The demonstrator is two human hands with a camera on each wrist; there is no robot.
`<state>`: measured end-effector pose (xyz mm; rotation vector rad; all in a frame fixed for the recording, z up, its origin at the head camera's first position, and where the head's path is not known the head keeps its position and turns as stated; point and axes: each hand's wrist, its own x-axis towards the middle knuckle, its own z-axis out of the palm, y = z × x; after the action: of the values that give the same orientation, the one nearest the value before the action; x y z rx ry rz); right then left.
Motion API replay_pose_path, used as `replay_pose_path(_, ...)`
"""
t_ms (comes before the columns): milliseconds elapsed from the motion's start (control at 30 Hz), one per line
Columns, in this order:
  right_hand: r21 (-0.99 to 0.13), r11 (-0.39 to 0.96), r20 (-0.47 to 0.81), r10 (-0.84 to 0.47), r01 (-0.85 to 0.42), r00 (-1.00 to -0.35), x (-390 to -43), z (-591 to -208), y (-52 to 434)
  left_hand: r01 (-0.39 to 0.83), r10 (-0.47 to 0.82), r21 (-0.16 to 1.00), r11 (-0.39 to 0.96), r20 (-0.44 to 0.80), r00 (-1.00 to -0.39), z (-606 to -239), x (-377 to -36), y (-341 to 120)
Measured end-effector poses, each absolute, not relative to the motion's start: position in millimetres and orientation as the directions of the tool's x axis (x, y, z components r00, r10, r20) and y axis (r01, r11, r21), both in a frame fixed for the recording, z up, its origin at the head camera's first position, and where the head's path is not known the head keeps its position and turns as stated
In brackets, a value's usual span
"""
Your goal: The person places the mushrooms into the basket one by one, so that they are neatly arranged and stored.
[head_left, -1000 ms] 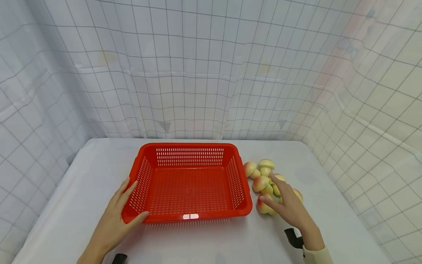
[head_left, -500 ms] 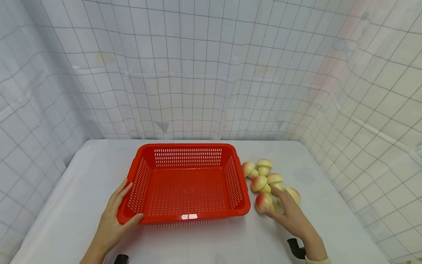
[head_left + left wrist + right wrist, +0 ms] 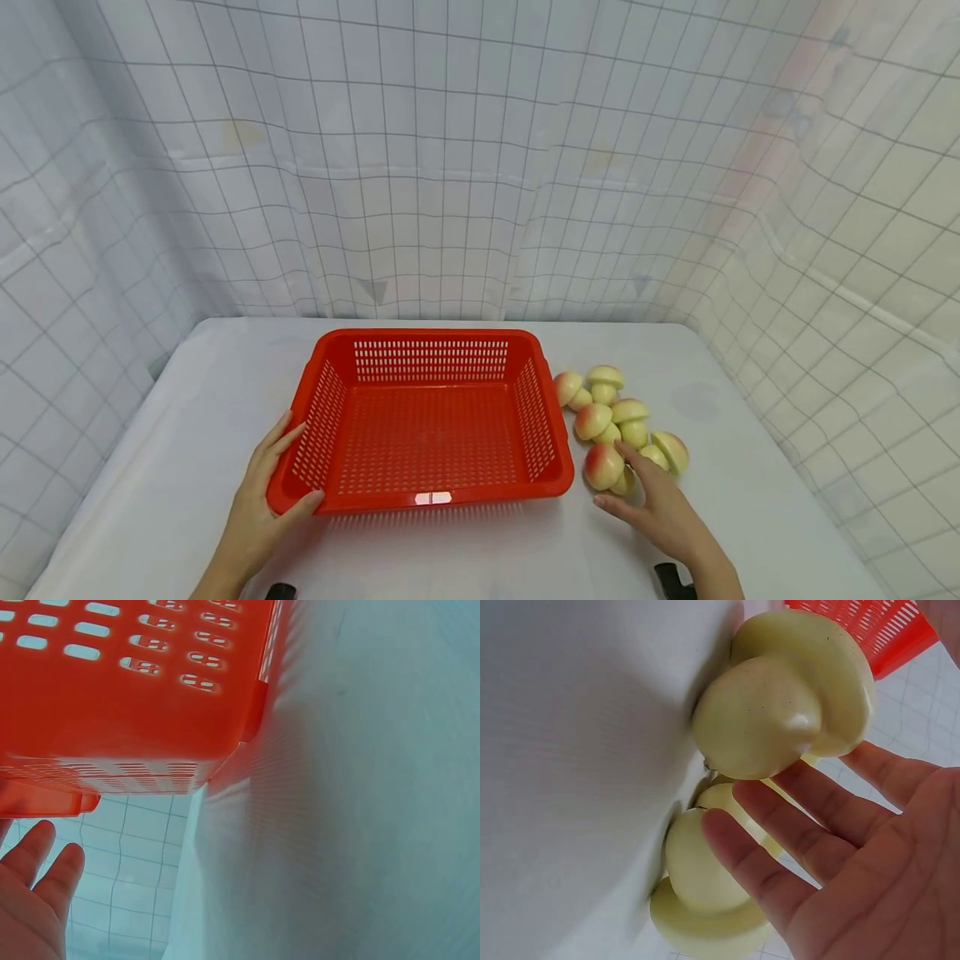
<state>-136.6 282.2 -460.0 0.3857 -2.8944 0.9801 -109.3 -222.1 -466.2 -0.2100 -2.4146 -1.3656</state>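
A red plastic basket (image 3: 431, 433) with slotted sides stands on the white-covered table. At its front left corner is my left hand (image 3: 251, 512), fingers along the left rim and thumb by the front rim. The left wrist view shows those fingers (image 3: 60, 877) extended just outside the basket rim. Several mushrooms (image 3: 632, 412), pale yellow with reddish patches on the caps, lie right of the basket. My right hand (image 3: 667, 512) reaches around the nearest mushroom (image 3: 603, 465), thumb spread away. In the right wrist view its fingers (image 3: 810, 795) extend beside that mushroom's stem (image 3: 754, 720).
White grid-patterned curtains (image 3: 435, 192) rise behind the table and at both sides. The white tablecloth (image 3: 465, 558) stretches in front of the basket. A black wrist-mount piece (image 3: 670, 579) shows beneath the right wrist.
My right hand has drawn back toward the front, from over the mushrooms to beside the nearest one. My left hand has shifted slightly outward at the basket corner. The mushrooms keep their places.
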Motion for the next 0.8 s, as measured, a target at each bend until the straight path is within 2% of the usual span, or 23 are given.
replay_pose_path(800, -0.549, 0.772, 0.212, -0.242, -0.32, -0.947, -146, -472, 281, 0.33, -0.025, 0.809, 0.486, 0.391, -0.92, -467, -108, -222)
